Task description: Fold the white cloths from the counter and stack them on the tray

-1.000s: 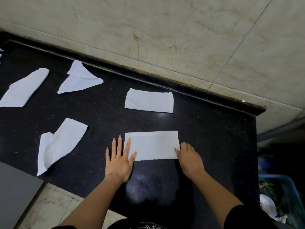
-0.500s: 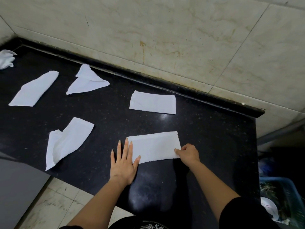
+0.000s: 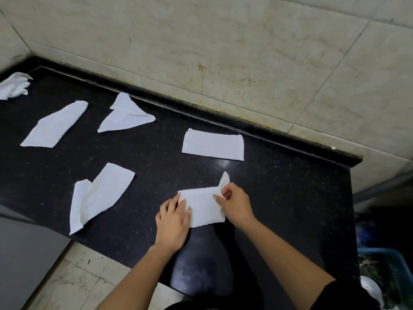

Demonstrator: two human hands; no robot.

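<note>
Item in work: one white cloth (image 3: pixel 203 206), a narrow band lying near the front edge of the black counter (image 3: pixel 290 198), toward its right end. The left hand (image 3: pixel 173 220) lies flat, fingers straight and close together, pressing the band's left end to the stone, most likely as an anchor so that the fabric does not slide. The right hand (image 3: pixel 234 204) pinches the band's right end between thumb and forefinger, the other fingers curled. That end is raised off the counter with one corner standing up, apparently to be laid over leftward and halve the length. Awaiting their turn: a folded cloth (image 3: pixel 212 145) near the back edge; a loose cloth (image 3: pixel 100 195) near the front edge at left, partly doubled over; a triangular cloth (image 3: pixel 125 117) and a long cloth (image 3: pixel 55 125) further left; a crumpled cloth (image 3: pixel 14 86) by the back left corner. All are well apart from one another. No tray is certainly in view; a grey surface (image 3: pixel 22 253) beyond the front left edge may be it. None yet stacked; the task is judged early.
</note>
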